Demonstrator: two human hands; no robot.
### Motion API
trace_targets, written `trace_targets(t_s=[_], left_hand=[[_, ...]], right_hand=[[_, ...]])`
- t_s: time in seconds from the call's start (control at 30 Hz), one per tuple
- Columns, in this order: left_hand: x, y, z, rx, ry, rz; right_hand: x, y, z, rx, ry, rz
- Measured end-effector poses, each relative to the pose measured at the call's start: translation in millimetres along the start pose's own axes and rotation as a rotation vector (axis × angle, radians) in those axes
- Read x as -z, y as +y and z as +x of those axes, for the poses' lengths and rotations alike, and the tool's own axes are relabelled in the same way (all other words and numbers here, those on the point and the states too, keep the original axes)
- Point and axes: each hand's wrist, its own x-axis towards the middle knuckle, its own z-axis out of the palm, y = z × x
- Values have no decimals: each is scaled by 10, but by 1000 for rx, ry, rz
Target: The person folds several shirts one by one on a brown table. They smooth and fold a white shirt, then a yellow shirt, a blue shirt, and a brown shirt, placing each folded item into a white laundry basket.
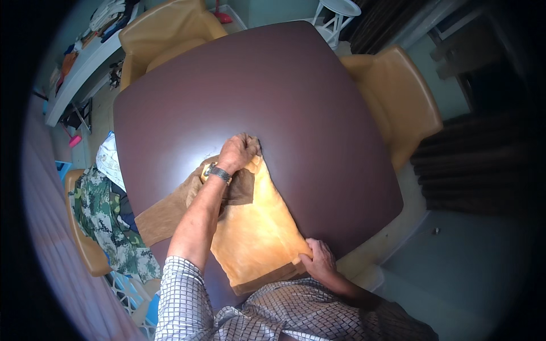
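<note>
A garment with an orange-yellow fuzzy face (251,238) and brown parts lies spread on the dark table before me. One brown sleeve (162,213) stretches out to the left. My left hand (240,151), with a metal-band watch at the wrist, pinches the brown cloth at the garment's far end. Its forearm crosses over the garment and hides part of it. At the near right corner, my right hand (320,259) grips the edge with the thumb on top. A brown band (264,279) runs along the near hem, close to my checked shirt.
The dark red-brown table (273,85) has rounded corners. Tan armchairs stand at its far left (166,30) and right (401,98). Camouflage clothing (102,217) is heaped on a chair at the left. Beyond are a white shelf with folded clothes (81,64) and a white stand (339,17).
</note>
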Motion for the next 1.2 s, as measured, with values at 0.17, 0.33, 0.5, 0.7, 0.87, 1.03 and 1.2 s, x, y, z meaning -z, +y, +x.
trace_targets(t_s=[0.17,0.33,0.5,0.7,0.87,1.03,1.2], left_hand=[[-87,92,83,1,76,-108],[-329,-130,240,98,96,-627],[-528,-224,307,99,133,-598],[-552,-133,362,-50,162,-472],[-566,-32,429,-49,144,-510],[-563,-15,484,-46,160,-545],[-284,-67,275,-46,209,-454]], right_hand=[[-73,235,-149,-26,127,68],[-2,444,-163,-49,228,64],[75,525,-171,-81,243,67],[326,164,-14,-66,152,-83],[183,-380,595,280,292,-10],[-479,-327,1251,425,124,-101],[-553,-224,1277,465,90,-220]])
